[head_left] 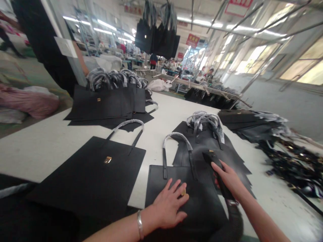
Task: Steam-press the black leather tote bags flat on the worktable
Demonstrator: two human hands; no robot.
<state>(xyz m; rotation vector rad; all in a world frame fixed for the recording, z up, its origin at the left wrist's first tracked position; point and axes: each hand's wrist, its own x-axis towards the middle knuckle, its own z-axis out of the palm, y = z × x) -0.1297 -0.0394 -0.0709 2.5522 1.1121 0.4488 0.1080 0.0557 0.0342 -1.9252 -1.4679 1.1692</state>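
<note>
Left hand [169, 205] on black leather tote [202, 215], right hand [229, 178] around handheld tool [210, 158]

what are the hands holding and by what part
The right hand grips a black handheld tool around its body; the left hand lies flat on a black tote bag, holding nothing.

Here's the long white work table [63, 148] stretching out across the factory, with tall windows [300, 64] and a grey wall [252, 97] off to its right, and a green floor [15, 72] to its left! Fluorescent tube lights [106, 25] blaze overhead, and red signs [192, 40] hang beyond the table, above rows of workstations [133, 62]!
</note>
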